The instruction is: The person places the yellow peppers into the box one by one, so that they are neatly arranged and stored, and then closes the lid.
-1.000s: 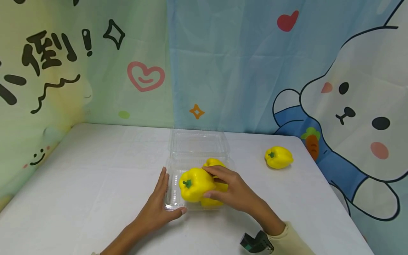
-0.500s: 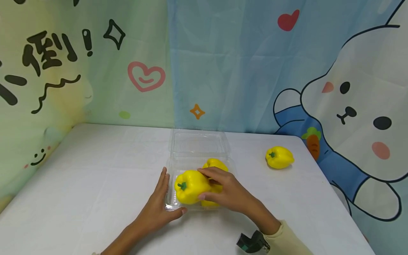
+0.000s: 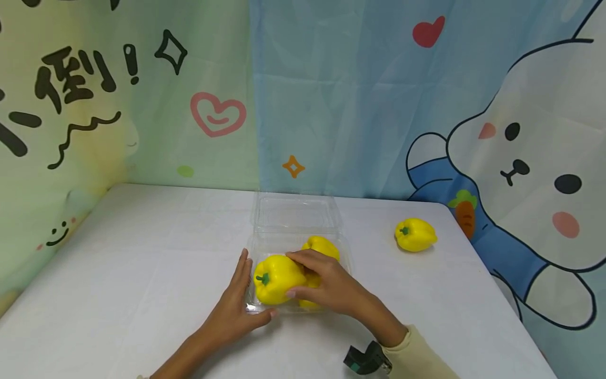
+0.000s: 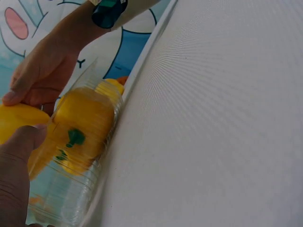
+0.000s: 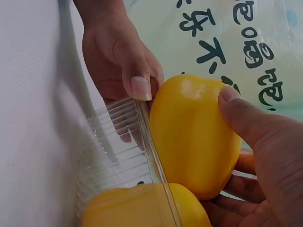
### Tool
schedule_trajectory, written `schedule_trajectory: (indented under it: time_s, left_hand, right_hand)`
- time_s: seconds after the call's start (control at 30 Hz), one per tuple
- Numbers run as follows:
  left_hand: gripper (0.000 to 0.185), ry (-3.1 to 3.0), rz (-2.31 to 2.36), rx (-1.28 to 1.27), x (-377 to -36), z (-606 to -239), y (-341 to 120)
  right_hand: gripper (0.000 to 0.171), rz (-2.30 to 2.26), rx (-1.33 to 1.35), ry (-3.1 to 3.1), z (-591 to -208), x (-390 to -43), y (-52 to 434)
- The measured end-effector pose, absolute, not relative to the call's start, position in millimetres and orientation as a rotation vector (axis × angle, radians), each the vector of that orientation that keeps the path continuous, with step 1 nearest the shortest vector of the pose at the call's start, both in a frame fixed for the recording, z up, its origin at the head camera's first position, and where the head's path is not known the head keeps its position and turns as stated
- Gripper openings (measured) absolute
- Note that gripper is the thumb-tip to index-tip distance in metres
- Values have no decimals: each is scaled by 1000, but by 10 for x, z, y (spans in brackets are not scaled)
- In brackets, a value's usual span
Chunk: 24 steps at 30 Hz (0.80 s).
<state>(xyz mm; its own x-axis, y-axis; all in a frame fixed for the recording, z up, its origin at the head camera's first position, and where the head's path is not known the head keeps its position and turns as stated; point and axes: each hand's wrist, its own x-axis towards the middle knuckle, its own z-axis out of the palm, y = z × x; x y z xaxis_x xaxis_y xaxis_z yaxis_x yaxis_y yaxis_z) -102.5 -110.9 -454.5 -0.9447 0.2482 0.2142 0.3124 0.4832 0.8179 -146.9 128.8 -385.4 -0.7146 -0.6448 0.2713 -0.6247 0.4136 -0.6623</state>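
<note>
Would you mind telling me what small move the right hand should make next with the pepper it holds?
Probably lower it a little further and let go: the right hand holds the pepper over the clear box, while the left hand steadies the box's near corner.

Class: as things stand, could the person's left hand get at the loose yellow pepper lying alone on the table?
Probably not: the left hand rests on the clear container, and the loose pepper lies beyond the right hand.

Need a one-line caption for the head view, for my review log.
Right hand sets a yellow pepper into a clear clamshell box steadied by the left hand; another pepper lies apart.
</note>
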Motion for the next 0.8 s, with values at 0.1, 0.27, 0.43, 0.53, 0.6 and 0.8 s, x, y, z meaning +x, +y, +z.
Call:
schedule_trajectory:
  time_s: [0.1,0.27,0.43,0.53,0.6,0.8]
  left_hand:
    - [119,-2651,-1469,-501,-1024,-4544,-1113]
    - [118,-2673,-1458,-490,-1028,-4549,-1108]
    - [118,-2686,-1450,-494,-1034,-4542,-1093]
    - [117,-2682,-1448,-499,-1030,-4535,-1089]
    - [117,-2681,-1448,-493,-1027,-4533,-1091]
    - [116,-2673,-1458,-486,-1023,-4523,-1089]
  right_hand:
    - [66,-1201,-1182,2619,-3875,-1479,1264]
    - [67,-1174,-1195,2636,-3893,-1479,1241]
    - [67,-1155,-1201,2656,-3914,-1475,1237]
    - [66,-1153,-1207,2667,-3931,-1474,1229]
    - [66,-1158,-1214,2670,-3942,-1476,1218]
    - [65,-1152,-1190,2709,-3970,-1462,1174]
